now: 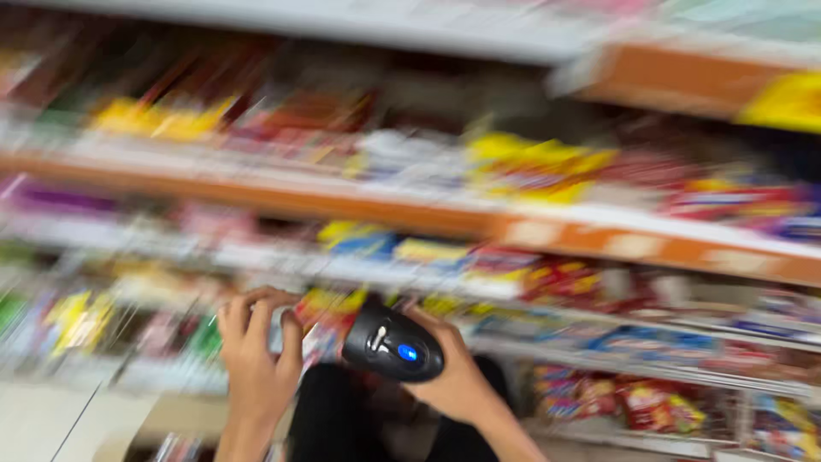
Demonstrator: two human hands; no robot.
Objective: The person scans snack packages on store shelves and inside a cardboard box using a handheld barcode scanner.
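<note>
While the whole view is smeared by motion blur, both hands are readable at the lower centre of the frame. The right hand (457, 376) grips a black handheld scanner (392, 346), with the fingers wrapped around its handle from below and behind; the scanner head faces the camera, tilted up to the left, and shows a lit blue button on its top face. The left hand (256, 355) is raised just to the left of the scanner, palm away from the camera, with its fingers curled over the edge of a small packet (321, 318) of red and yellow colouring that sits between the two hands; the blur prevents confirming how firmly that packet is held. The scanner is positioned close beside the packet, in front of the lower shelf tiers. Behind the hands, orange-edged shelves (402, 218) run across the frame on a slant, stocked with rows of small coloured packets (530, 167) in yellow, red, blue and purple. A dark shape lies below the hands at the bottom edge; its identity cannot be determined.
</note>
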